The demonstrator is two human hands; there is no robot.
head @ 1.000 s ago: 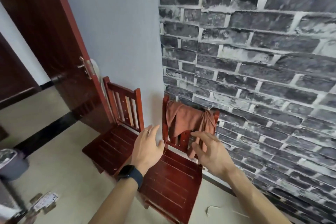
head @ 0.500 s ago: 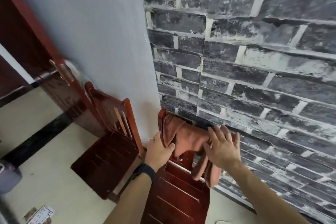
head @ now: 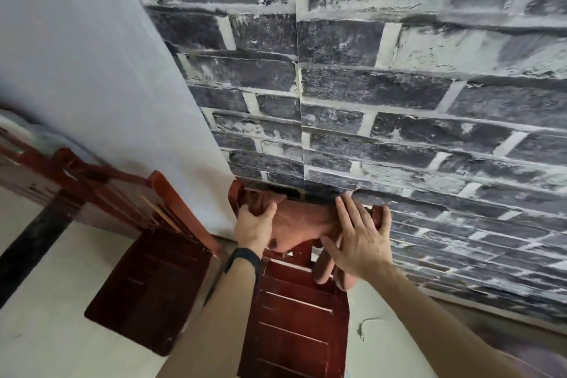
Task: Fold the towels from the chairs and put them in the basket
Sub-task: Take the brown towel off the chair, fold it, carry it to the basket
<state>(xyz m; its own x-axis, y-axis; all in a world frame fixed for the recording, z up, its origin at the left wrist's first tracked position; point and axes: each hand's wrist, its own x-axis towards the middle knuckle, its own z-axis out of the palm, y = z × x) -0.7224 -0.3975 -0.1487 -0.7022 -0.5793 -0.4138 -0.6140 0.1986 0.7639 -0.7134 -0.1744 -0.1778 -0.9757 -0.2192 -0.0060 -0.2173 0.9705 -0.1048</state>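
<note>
A rust-orange towel (head: pixel 302 222) hangs over the backrest of the right-hand red wooden chair (head: pixel 294 322), against the brick-pattern wall. My left hand (head: pixel 253 224) grips the towel's left end at the top of the backrest. My right hand (head: pixel 357 239) lies flat with spread fingers over the towel's right end and the backrest post. A bunched part of the towel dangles below my right hand beside the seat. No basket is in view.
A second red wooden chair (head: pixel 147 279) stands to the left, with nothing on its seat. Behind it are a dark red door (head: pixel 27 169) and a plain pale wall. The brick-pattern wall (head: pixel 399 101) is right behind the chair.
I have moved closer to the chair. My left hand has closed on the towel's left end, and my right hand has settled onto its right end.
</note>
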